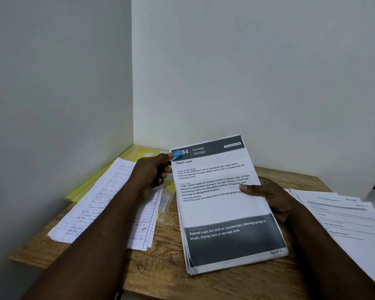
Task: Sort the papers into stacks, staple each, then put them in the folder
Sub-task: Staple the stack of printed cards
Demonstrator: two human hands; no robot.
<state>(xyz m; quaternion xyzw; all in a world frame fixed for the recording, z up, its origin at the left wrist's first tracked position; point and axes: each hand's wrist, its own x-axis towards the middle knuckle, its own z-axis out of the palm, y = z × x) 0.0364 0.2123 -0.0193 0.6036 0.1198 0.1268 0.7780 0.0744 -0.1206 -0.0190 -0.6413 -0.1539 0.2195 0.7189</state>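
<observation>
A stack of printed sheets (223,204), headed "Kitchen / Wash cups", is tilted up over the wooden table (167,271). My right hand (266,193) grips its right edge, thumb on top of the page. My left hand (152,172) grips a small stapler with a blue tip (177,155), and that tip sits over the stack's top left corner. Left of it lies a pile of handwritten lined sheets (108,204). A yellow folder (108,169) lies partly under that pile, against the wall corner.
Another pile of printed sheets (344,217) is fanned out at the right edge of the table. A small clear packet (165,202) lies between the lined sheets and the held stack. White walls close in the table at the back and left.
</observation>
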